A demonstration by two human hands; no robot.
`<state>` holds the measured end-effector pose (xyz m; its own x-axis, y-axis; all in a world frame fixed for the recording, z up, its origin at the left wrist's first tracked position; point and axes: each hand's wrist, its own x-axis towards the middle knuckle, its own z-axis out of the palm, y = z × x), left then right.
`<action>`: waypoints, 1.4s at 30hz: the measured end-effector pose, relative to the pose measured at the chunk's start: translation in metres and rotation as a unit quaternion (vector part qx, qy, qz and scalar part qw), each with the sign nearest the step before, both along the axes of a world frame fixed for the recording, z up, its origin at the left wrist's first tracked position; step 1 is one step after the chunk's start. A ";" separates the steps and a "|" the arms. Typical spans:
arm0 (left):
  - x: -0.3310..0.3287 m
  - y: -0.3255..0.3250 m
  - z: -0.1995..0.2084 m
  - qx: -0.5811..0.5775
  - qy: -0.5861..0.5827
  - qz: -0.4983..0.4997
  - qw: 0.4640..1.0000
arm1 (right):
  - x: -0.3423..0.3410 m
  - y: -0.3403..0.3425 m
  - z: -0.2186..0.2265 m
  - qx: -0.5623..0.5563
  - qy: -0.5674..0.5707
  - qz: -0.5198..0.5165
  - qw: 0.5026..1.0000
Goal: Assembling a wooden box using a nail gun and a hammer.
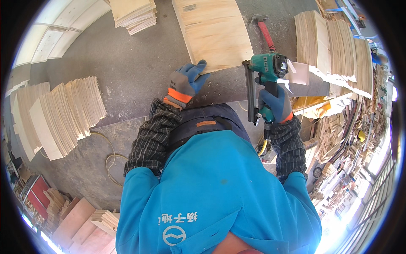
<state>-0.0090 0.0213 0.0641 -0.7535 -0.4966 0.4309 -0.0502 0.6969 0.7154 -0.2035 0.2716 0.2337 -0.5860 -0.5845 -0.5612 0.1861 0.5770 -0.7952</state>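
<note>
Looking down on a broad grey table [135,63], and straight into what seems mid-job: plenty piled up, nothing plainly finished. Along the right end, a long row of thin wooden boards [334,46]; over by the near left corner, a fanned row [69,114] of similar ones; farther in from the near edge, left of middle, a smaller stack [133,15]. Impossible to sort done from waiting among those. At the middle of the near edge, the pale wooden panel [215,31], lying flat, no fastener clearly showing on top; probably more left than done there, judging by this view alone. Out past the near right corner, a yellow bundle [315,106], maybe sheeting, maybe a sack, contents out of sight; hard to pick out any surer container. Now the green nail gun [264,63], up at the panel's near right corner, load hidden inside the black magazine [250,91], contact with the wood impossible to tell. Beyond, lying right of the panel, a red-handled hammer [266,36]. Both hands gloved: right hand [274,103] wrapped round the gun's handle, left hand [192,80] resting at the panel's near left corner, fingers loosely bent, pressing or merely steadying, hard to say. Last, just right of the gun, a small pale card [299,74].
</note>
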 end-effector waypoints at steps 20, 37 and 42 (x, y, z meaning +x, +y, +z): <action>0.006 0.002 0.013 0.004 -0.109 0.014 0.994 | -0.007 0.042 -0.115 0.210 0.344 0.027 0.915; -0.044 -0.004 0.017 0.395 -0.119 0.082 0.907 | -0.043 -0.006 -0.129 0.024 0.412 -0.025 0.910; -0.049 -0.015 0.006 0.351 -0.142 0.125 0.917 | -0.023 -0.055 -0.128 -0.002 0.218 -0.020 0.976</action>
<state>-0.0581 0.0061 0.0705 -0.6113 -0.7488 -0.2561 -0.3989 0.0120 0.9169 -0.2261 0.2164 0.1058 -0.7917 -0.5571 -0.2509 -0.1483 0.5736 -0.8056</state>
